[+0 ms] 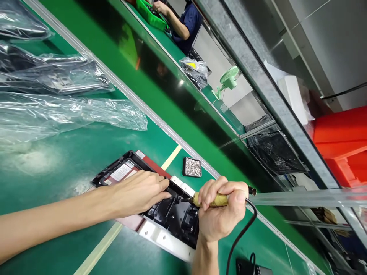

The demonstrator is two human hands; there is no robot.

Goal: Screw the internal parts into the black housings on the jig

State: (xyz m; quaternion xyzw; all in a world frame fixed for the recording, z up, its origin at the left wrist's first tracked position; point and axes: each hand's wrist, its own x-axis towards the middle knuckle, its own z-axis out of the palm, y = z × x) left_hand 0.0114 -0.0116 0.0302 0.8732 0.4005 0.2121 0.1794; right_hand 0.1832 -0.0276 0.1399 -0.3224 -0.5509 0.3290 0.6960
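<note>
A black plastic housing point(179, 214) with moulded ribs and posts rests on a white and dark red fixture point(160, 236). My left hand point(143, 193) lies over it from the left. Its fingers are curled and thumb and forefinger come close together; what they pinch, if anything, is hidden. My right hand point(222, 206) is wrapped around a corded tool with a yellow handle point(213, 200). The tool's dark tip points left into the housing, close to my left fingertips. Behind the housing stands a small black tray point(192, 167) full of tiny metal pieces.
Parts in clear plastic bags point(54, 76) lie at upper left. A metal rail point(137, 105) borders the green bench. Across it, a person point(186, 26) reaches into a green basket point(150, 15), near a fan point(229, 78). A red bin point(341, 145) stands at right; a black cord point(242, 233) hangs down.
</note>
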